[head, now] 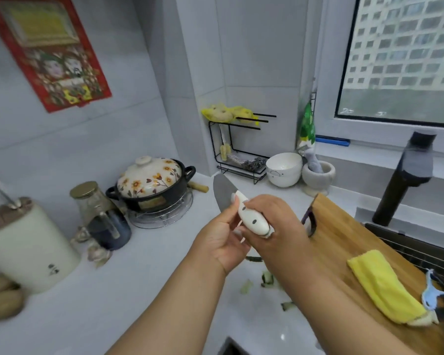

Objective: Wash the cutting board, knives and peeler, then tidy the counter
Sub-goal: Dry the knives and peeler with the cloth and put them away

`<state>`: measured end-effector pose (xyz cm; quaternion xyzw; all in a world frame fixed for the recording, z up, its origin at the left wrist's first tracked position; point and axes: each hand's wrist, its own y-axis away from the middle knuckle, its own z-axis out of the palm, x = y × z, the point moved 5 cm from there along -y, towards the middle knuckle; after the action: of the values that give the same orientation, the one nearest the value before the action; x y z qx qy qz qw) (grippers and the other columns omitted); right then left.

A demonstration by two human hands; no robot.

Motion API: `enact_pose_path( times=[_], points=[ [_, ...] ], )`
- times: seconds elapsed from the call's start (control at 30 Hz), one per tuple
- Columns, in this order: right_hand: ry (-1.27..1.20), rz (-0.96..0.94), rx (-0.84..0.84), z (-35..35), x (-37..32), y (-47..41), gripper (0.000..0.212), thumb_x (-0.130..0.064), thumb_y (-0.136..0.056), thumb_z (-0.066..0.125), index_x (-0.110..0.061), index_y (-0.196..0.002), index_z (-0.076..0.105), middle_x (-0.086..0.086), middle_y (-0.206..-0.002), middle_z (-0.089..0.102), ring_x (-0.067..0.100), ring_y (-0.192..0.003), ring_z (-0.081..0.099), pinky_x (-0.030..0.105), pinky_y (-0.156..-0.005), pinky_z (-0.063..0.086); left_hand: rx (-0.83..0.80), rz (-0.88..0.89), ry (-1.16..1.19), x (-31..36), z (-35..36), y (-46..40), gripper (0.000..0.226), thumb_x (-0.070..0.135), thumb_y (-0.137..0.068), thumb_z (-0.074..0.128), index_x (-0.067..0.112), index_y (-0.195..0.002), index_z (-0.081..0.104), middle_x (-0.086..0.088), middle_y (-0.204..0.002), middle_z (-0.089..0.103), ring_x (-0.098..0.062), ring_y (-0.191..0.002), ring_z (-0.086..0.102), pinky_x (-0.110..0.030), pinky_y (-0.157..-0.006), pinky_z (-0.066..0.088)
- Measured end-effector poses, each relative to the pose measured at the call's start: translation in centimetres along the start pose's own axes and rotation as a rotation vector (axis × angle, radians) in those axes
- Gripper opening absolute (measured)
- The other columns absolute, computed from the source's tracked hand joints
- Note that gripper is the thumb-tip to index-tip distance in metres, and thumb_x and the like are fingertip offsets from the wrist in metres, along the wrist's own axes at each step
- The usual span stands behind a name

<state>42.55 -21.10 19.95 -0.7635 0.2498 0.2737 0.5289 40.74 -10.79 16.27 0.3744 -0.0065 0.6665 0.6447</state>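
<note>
A knife (pixel 250 216) with a white handle and grey blade is held above the counter, blade pointing up and left. My left hand (pixel 222 238) pinches the handle near the blade. My right hand (pixel 277 221) wraps the handle's rear end. The wooden cutting board (pixel 349 242) lies to the right, partly over the sink, with a yellow cloth (pixel 385 285) on it. A light blue peeler-like tool (pixel 432 294) rests at the board's right edge.
Vegetable scraps (pixel 265 279) lie on the white counter below my hands. A flowered pot (pixel 151 184), a glass jar (pixel 92 201) and a cream canister (pixel 26 247) stand left. A wire rack (pixel 237 149), white bowl (pixel 283 169), mortar (pixel 318 176) and black faucet (pixel 405 180) are behind.
</note>
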Motion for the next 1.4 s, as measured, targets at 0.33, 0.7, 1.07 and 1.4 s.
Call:
enact_pose_path(
  times=[0.33,0.7,1.07,1.4],
  points=[
    [-0.132,0.064,-0.045,10.0,-6.8,-3.6,0.047,-0.011,-0.076,0.079,-0.047,-0.094,0.054,-0.029,-0.091,0.063,-0.012,-0.090,0.059,0.003,-0.075,0.043,0.163,0.156,-0.149,9.8,-10.7,6.3,0.042,0.023,-0.065,0.073,0.016,-0.106,0.072,-0.001,-0.097,0.072,-0.014,-0.087,0.059,-0.030,-0.080,0.044],
    [-0.327,0.019,-0.190,22.3,-16.1,-6.0,0.049,-0.008,-0.080,0.073,-0.045,-0.103,0.050,-0.017,-0.104,0.064,0.001,-0.098,0.063,0.018,-0.082,0.053,0.583,0.551,-0.285,22.8,-25.5,13.2,0.011,0.007,-0.091,0.057,0.011,-0.093,0.067,-0.002,-0.080,0.062,-0.013,-0.073,0.056,-0.028,-0.070,0.045],
    [-0.415,-0.085,-0.239,30.9,-24.1,-9.4,0.042,-0.003,-0.080,0.068,-0.029,-0.107,0.050,-0.010,-0.101,0.064,0.002,-0.096,0.064,0.021,-0.082,0.056,0.832,0.758,-0.870,32.7,-33.0,17.2,0.048,0.011,-0.086,0.058,0.026,-0.132,0.055,-0.003,-0.134,0.054,-0.023,-0.116,0.055,-0.036,-0.099,0.045],
    [-0.327,-0.107,-0.316,36.3,-25.5,-10.5,0.041,-0.005,-0.080,0.067,-0.033,-0.104,0.048,-0.021,-0.095,0.061,-0.005,-0.090,0.061,0.017,-0.079,0.055,0.825,0.600,-1.445,35.6,-34.8,15.4,0.079,0.026,-0.088,0.054,0.022,-0.155,0.014,0.005,-0.163,-0.001,-0.015,-0.149,0.004,-0.039,-0.120,0.018]
  ],
)
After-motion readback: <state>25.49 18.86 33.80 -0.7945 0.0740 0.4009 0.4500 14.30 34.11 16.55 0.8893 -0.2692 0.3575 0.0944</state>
